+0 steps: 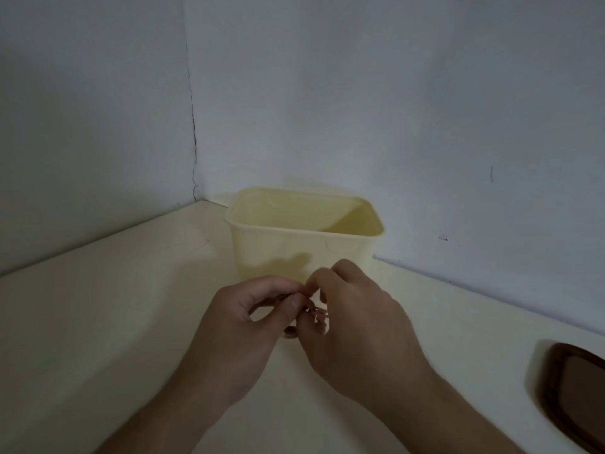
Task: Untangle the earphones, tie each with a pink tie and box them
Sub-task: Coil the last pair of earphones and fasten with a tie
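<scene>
A pale yellow plastic box [278, 247] stands open at the back of the table, near the wall corner. Just in front of it my left hand [248, 326] and my right hand [353, 319] meet fingertip to fingertip. Between them a thin pink tie [318, 312] shows, pinched by both hands. My left fingers curl round something small and dark that is mostly hidden; the earphones themselves cannot be made out. The inside of the box is largely out of sight.
A dark brown lid [576, 391] lies flat at the right edge of the cream table [98, 322]. Grey walls close the scene behind and to the left, meeting in a cracked corner [193, 126].
</scene>
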The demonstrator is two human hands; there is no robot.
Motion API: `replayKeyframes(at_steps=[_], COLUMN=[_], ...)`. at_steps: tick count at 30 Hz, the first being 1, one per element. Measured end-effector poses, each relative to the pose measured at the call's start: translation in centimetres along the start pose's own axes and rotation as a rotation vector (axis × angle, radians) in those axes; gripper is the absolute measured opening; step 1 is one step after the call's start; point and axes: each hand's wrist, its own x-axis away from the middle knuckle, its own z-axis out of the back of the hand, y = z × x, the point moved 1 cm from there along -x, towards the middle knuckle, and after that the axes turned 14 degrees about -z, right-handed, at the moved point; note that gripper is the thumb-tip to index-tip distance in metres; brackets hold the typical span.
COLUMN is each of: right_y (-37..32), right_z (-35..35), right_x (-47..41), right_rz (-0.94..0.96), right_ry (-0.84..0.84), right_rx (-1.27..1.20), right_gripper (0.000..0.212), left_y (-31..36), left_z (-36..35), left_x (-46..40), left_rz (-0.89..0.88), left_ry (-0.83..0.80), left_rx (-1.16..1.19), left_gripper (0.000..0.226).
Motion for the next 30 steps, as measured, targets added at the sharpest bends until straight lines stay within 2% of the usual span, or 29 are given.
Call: replayKeyframes(at_steps=[5,14,17,19,23,30], right_y=[0.9,1.3,1.3,1.3,1.2,1.2], right_z=[-0.5,-0.8,-0.8,-0.7,-0.7,-0.6], right_x=[-0.8,-1.1,-1.1,-1.1,-1.0,-0.9], right_rz=[-0.068,-0.07,-0.06,-0.034,0.018,0.024], right_ry=[-0.047,0.077,0.108,0.132,0.115,0.105], right_rx=[-0.075,-0.168,-0.181,-0.179,-0.149,-0.216], right_gripper=[0.027,0.027,0.024,0.021,0.02,0.014], left_y=[0.2,0.1,0.0,-0.1,0.2,0.7], left_z=[-0.1,-0.3,-0.4,-0.4,-0.6,-0.6], left_x=[0.1,0.3,0.3,0.4,0.5,0.5], left_rz=[-0.03,-0.104,-0.06,-0.016,0.043,0.084], left_ry=[-0.023,0.009,0.041,0.051,0.007,0.004], left_rx=[0.004,-0.026,0.038,0.087,0.146,0.215], left_gripper=[0.031,0.022,0.014,0.017,0.006,0.011])
